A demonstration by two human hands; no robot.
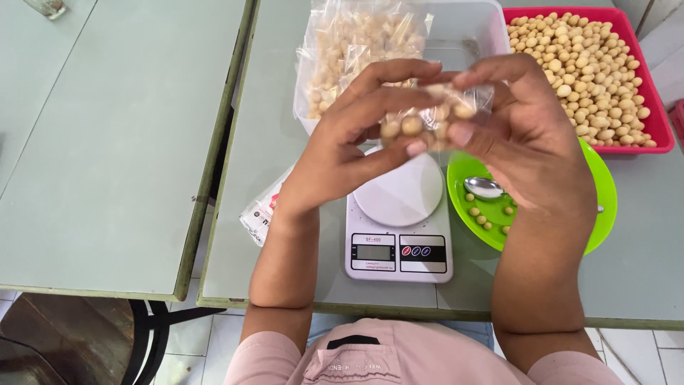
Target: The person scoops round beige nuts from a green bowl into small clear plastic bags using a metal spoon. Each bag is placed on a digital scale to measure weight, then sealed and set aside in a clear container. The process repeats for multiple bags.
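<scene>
Left hand (342,153) and right hand (524,132) together, pinching small bag of nuts (431,117) above scale (399,228); raised clear so the plate stays free.

A kitchen scale (399,239) stands between a bowl (602,189) on its right and a packet (260,210) on its left.

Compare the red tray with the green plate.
The red tray is rectangular with raised walls; the green plate is round and shallow. The red tray is heaped full of pale round nuts; the green plate holds only a few, plus a metal spoon. The red tray lies farther from the person; the green plate sits beside the white scale. Both rest on the grey table.
</scene>
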